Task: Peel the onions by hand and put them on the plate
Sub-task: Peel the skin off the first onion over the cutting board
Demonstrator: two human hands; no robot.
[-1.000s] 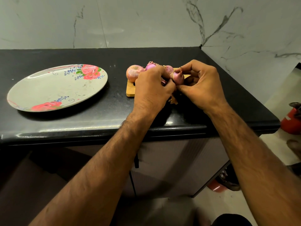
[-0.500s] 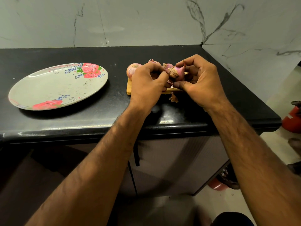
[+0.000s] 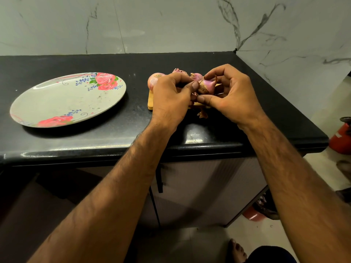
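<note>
A small purple onion [image 3: 207, 86] is held between both hands just above a small wooden board [image 3: 150, 103]. My right hand [image 3: 232, 96] grips it from the right and below. My left hand [image 3: 171, 99] pinches the skin at its brown root end with thumb and fingers. More onions lie on the board behind my hands: a pink one [image 3: 154, 79] at the left and another [image 3: 197, 75] further back, partly hidden. The floral plate [image 3: 62, 103] sits to the left on the black counter with no onions on it.
A scrap of dry onion skin [image 3: 202, 114] lies on the counter [image 3: 133, 118] in front of the board. Marble walls close the back and right side. A red cylinder [image 3: 341, 135] stands on the floor at the right, past the counter's end.
The held onion has been turned so its brown root end faces my left hand. My left thumb has shifted onto the skin there. Both hands stayed over the board.
</note>
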